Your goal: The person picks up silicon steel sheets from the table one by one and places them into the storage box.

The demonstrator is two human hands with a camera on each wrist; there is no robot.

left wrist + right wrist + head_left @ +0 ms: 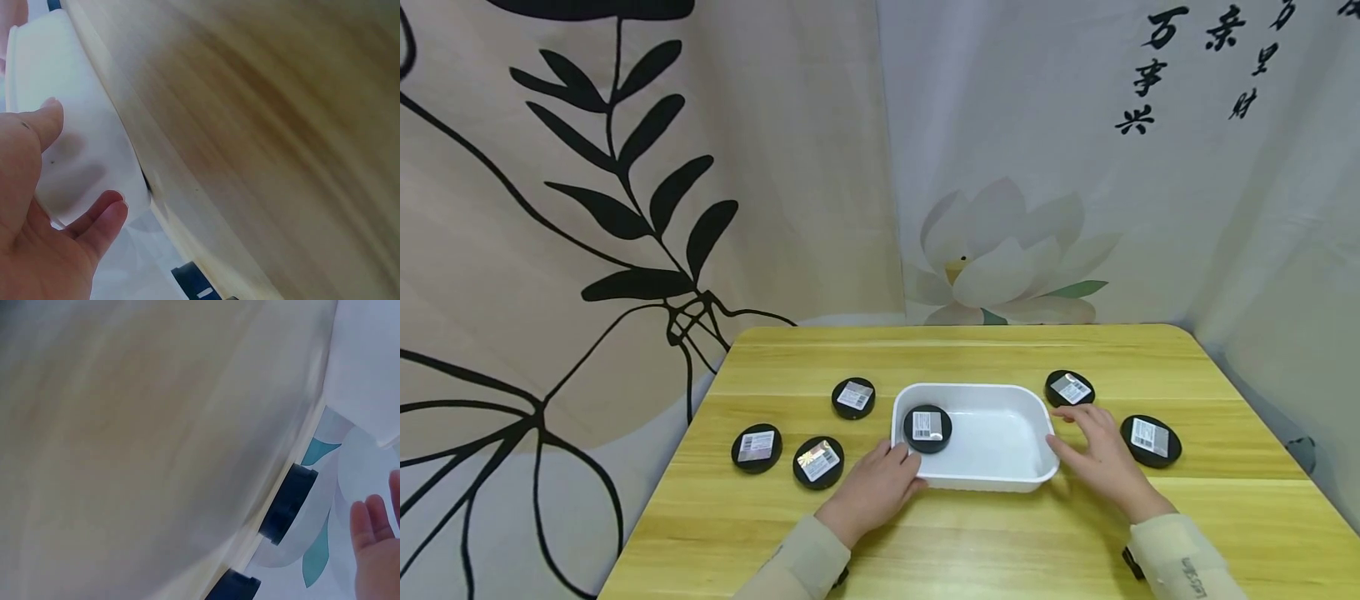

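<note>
Patterned curtains [805, 167] hang behind your wooden table [955, 550]. White tray [992, 437] sits on the tabletop, with one labelled black disc [934, 442] inside at its left end. Your left hand [876, 489] grasps the tray's near-left corner. Your right hand [1105, 454] is released, fingers extended, at the right end; contact cannot be confirmed. Three outer discs [818, 463] lie left of the tray, two [1150, 442] right.

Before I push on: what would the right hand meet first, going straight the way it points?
Probably the tray, at its right end; the right hand angles toward it, though depth is unclear.
</note>
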